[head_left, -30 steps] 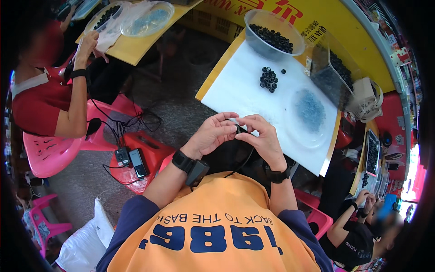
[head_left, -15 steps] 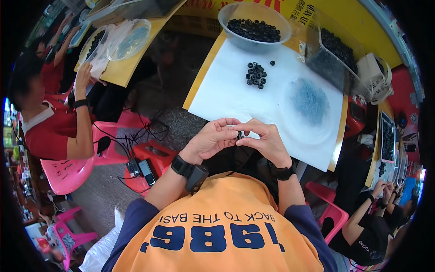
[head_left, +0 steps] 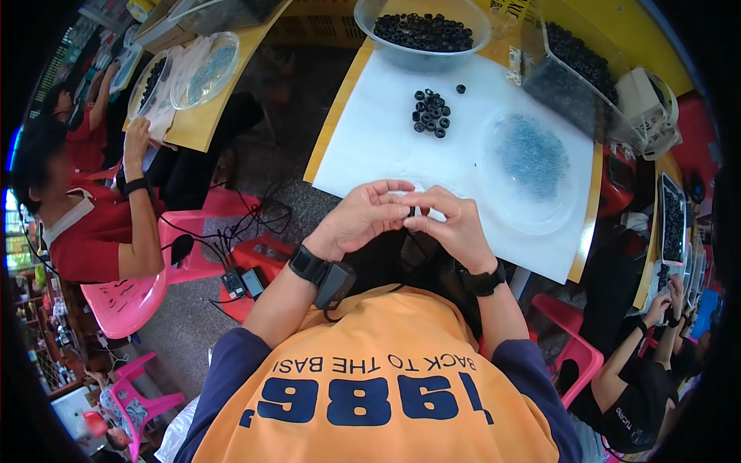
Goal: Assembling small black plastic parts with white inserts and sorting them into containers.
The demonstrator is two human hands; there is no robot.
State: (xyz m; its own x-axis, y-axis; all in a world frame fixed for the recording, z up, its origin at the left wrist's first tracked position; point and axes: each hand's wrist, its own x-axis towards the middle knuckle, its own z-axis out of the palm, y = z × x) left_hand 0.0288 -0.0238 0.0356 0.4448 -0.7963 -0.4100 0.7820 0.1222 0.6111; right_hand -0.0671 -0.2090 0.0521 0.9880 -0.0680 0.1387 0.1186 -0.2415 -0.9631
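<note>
Just past the table's near edge, my left hand (head_left: 363, 218) and my right hand (head_left: 455, 228) meet, fingertips closed on a small black ring-shaped part (head_left: 411, 211). Fingers cover most of that part, so its details are hidden. Beyond them, a loose cluster of similar black parts (head_left: 431, 122) lies on the white sheet (head_left: 370, 123), with one black part (head_left: 461, 89) apart from the others. To the right, a shallow clear plate (head_left: 532, 221) holds many tiny pale-blue translucent pieces (head_left: 532, 158).
A clear bowl (head_left: 421, 59) of black parts stands at the table's far side. Right of it is a clear bin (head_left: 567, 100) filled with more. Co-workers sit at tables on both sides, near a pink chair (head_left: 127, 297) and a red stool (head_left: 255, 270) with cables.
The view has shifted slightly, and both hands appear a little higher in it. Their fingers have turned slightly around the black part, which stays pinched between them.
</note>
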